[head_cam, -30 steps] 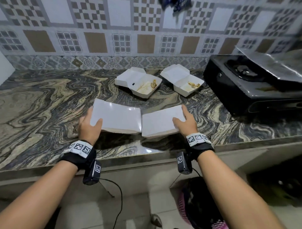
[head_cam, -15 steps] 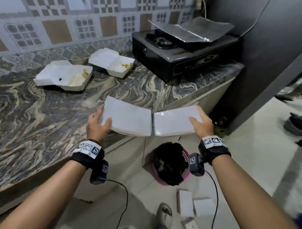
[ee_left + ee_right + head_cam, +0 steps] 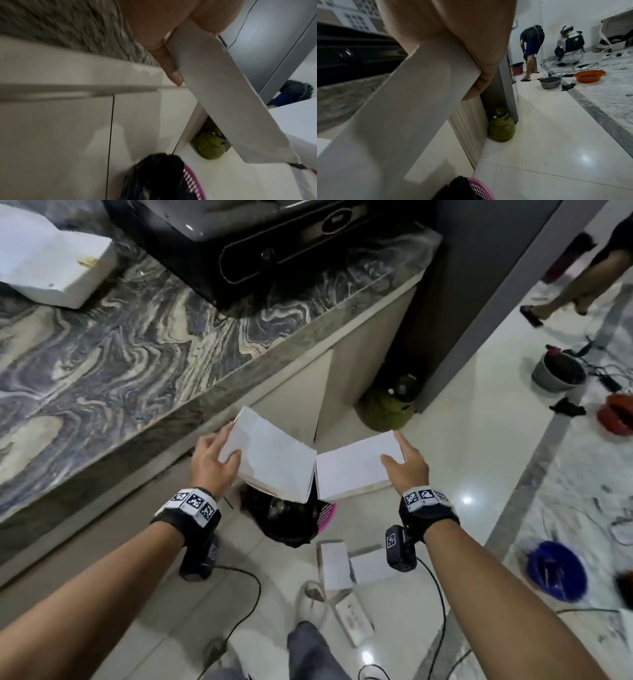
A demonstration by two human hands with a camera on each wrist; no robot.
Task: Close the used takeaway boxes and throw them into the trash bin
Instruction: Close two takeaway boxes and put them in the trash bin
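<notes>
While the left hand (image 3: 215, 465) is pinching the outer edge of one closed white box (image 3: 270, 462), thumb on the lid and fingers (image 3: 171, 70) running under its side, the right hand (image 3: 407, 465) is gripping the far edge of a second closed box (image 3: 352, 470) in the same way. Both boxes are hanging in the air over the trash bin (image 3: 325, 513), a pink basket lined with a black bag, their inner edges touching or nearly so and dipping toward each other in a shallow V. Each box is being held by one edge only, so I judge it could swing or slip out early. The bin mouth also looks narrow against two boxes side by side, and a joint release could send one glancing off the rim onto the floor, where other white boxes (image 3: 337, 566) are already lying beside the bin. A lid could also be springing open on the way down, since nothing visible is latching it. One open box (image 3: 51, 261) is sitting on the marble counter (image 3: 137, 344), so the job is looking unfinished. Only the head view is showing both hands and the counter. The left wrist view is showing the fingers under the box and the bin below, and the right wrist view alone is showing two other people (image 3: 531, 47) working across the room beyond a green gas cylinder (image 3: 501, 127).
</notes>
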